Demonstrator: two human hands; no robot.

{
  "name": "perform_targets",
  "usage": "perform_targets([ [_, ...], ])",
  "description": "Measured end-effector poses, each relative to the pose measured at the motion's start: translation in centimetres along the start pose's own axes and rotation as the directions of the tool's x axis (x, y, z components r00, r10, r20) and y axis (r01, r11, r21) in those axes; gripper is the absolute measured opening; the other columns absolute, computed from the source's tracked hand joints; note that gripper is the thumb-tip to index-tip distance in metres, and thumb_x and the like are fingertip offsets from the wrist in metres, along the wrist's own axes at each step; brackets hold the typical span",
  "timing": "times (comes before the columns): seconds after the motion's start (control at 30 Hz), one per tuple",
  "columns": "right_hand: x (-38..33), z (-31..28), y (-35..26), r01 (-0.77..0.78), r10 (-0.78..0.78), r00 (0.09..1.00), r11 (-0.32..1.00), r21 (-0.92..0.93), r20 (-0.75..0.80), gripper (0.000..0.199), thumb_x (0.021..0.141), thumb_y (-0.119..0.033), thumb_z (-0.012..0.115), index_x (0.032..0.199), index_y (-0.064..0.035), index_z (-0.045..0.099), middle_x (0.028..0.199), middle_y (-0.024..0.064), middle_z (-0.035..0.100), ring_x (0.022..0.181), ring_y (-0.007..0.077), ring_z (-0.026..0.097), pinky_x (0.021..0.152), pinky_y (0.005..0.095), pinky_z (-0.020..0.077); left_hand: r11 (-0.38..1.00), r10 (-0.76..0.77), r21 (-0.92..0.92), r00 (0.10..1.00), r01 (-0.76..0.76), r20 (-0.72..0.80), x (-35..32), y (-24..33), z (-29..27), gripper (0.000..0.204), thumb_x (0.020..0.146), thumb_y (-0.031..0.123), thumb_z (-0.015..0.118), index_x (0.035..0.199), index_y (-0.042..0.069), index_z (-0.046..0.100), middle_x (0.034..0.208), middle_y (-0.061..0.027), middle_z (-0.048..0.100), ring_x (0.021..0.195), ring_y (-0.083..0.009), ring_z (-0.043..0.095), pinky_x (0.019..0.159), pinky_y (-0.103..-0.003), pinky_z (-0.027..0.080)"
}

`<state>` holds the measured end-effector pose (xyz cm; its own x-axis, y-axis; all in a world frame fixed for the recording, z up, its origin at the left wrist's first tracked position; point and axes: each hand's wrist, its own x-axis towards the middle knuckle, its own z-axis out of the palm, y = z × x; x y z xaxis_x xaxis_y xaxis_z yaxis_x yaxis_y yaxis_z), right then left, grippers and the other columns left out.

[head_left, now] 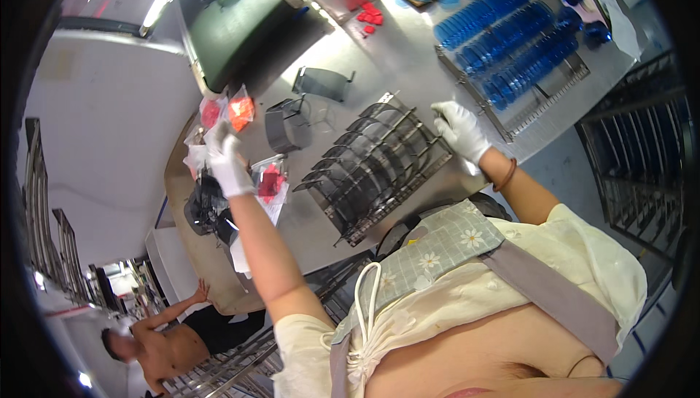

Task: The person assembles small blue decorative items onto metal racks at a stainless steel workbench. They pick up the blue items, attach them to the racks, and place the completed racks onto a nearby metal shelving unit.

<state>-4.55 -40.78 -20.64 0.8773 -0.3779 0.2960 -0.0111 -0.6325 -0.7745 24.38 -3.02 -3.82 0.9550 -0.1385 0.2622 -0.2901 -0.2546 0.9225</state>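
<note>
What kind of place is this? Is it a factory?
Probably a factory or workshop. A metal workbench holds a wire rack of dark curved pieces and a rack of blue discs, and the person's hands wear white work gloves.

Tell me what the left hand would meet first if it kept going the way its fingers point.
The left hand, in a white glove, points up the picture toward the clear bags of red-orange parts just past its fingertips. It would likely meet those first; height above the metal table is hard to judge.

Dark wire rack of upright, seemingly dark discs, on steel table.
</note>
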Motion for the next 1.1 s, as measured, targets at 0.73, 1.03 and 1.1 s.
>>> perform_targets([
  [0.73, -7.7, -4.7, 1.9, 0.169, -0.161, 0.962, 0.986, -0.017, 0.219, 0.024, 0.075, -0.015, 0.074, 0.094, -0.0039, 0.067, 0.112, 0.0117, 0.066, 0.109, 0.0302, 0.066, 0.094, 0.044, 0.0537, 0.547, 0.43, 0.539, 0.768, -0.64, 0.476, 36.0, 19.8, 38.3, 0.05, 0.094, 0.038, 0.073, 0.134, 0.009, 0.065, 0.12, -0.0078, 0.068, 0.105, -0.0181, 0.065, 0.096, -0.032, 0.051],
  [1.03, -7.3, -4.9, 0.9, 0.133, -0.108, 0.953, 0.989, -0.07, 0.283, 0.016, 0.079, -0.017, 0.071, 0.09, -0.0072, 0.064, 0.108, 0.0106, 0.064, 0.108, 0.0291, 0.063, 0.094, 0.044, 0.0517, 0.404, 0.282, 0.745, 0.847, -0.531, 0.451, 34.6, 16.7, 34.9, 0.051, 0.095, 0.049, 0.062, 0.133, 0.016, 0.07, 0.12, -0.0113, 0.075, 0.109, -0.031, 0.07, 0.095, -0.041, 0.052],
  [1.1, -7.2, -5.0, 0.8, 0.165, -0.139, 0.956, 0.983, -0.083, 0.258, 0.017, 0.08, -0.019, 0.071, 0.09, -0.0064, 0.064, 0.109, 0.0117, 0.064, 0.107, 0.0292, 0.063, 0.093, 0.0454, 0.051, 0.143, 0.409, 0.834, 0.799, -0.532, 0.44, 32.0, 17.6, 35.6, 0.048, 0.097, 0.046, 0.059, 0.131, 0.014, 0.069, 0.127, -0.0157, 0.071, 0.117, -0.0372, 0.066, 0.098, -0.045, 0.051],
])
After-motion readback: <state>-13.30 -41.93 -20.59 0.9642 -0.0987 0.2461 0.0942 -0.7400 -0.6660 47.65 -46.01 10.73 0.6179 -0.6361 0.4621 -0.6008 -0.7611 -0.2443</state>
